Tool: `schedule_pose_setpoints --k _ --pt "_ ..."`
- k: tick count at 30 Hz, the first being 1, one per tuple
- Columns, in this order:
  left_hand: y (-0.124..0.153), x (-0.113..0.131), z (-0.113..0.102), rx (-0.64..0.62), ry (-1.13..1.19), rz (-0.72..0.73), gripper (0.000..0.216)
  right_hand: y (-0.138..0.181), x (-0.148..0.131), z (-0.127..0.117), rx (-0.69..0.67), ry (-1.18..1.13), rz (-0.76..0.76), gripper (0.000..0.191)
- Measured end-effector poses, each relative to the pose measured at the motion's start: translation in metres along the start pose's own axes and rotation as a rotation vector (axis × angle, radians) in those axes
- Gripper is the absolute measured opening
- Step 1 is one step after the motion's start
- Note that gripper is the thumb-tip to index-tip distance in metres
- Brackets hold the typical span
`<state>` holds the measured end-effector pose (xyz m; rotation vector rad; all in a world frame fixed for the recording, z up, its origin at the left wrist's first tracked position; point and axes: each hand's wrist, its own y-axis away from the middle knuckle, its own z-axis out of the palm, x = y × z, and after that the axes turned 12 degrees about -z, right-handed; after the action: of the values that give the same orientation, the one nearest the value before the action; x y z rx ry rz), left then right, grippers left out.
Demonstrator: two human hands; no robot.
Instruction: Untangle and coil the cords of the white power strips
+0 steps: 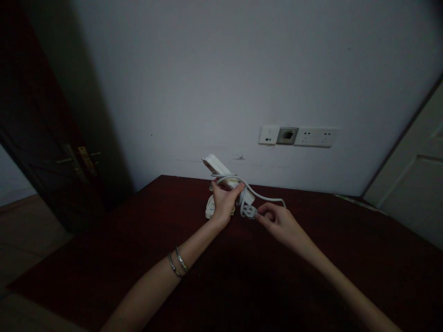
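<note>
My left hand point(223, 203) is closed around a white power strip point(216, 167), held tilted above the dark red table point(311, 258). A white cord point(258, 194) is wound round the strip's lower end and arcs to the right. My right hand point(278, 221) pinches the cord's white plug point(249, 211) close to the strip. Another white object point(209, 206) lies on the table just behind my left hand; I cannot make out what it is. Two bangles sit on my left forearm.
A row of white wall sockets point(298, 136) is set in the grey wall above the table. A dark door with a brass handle point(81, 161) stands at the left. A light door panel point(415, 184) is at the right.
</note>
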<state>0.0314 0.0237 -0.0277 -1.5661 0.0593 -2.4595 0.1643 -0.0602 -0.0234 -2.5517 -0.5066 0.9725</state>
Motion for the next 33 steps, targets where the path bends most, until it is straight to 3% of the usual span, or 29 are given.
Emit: schedule_pose_setpoints --k 5,9,13,16,19,23,26,33 --pt "0.003 0.0 0.004 0.014 0.067 -0.022 0.052 0.002 0.006 0.012 0.008 0.062 -0.042 0.02" --pt "0.006 0.0 0.005 -0.013 0.19 -0.117 0.047 0.009 -0.002 0.018 0.053 0.409 -0.166 0.021" --pt "0.01 0.004 0.004 0.003 0.263 -0.288 0.036 0.014 -0.011 0.019 0.21 0.787 -0.31 0.018" --pt "0.016 0.008 0.004 0.031 0.288 -0.415 0.029 0.015 -0.015 0.018 0.273 0.944 -0.431 0.017" --pt "0.021 0.009 0.006 0.043 0.317 -0.478 0.025 0.014 -0.019 0.018 0.287 0.946 -0.444 0.014" --pt "0.024 0.01 0.007 0.06 0.346 -0.53 0.021 0.013 -0.017 0.018 0.269 0.95 -0.429 0.027" --pt "0.024 0.008 0.007 0.074 0.351 -0.542 0.023 0.01 -0.011 0.018 0.243 0.987 -0.417 0.018" --pt "0.023 -0.006 0.01 0.047 0.307 -0.373 0.033 0.007 0.002 0.021 0.191 0.859 -0.494 0.007"
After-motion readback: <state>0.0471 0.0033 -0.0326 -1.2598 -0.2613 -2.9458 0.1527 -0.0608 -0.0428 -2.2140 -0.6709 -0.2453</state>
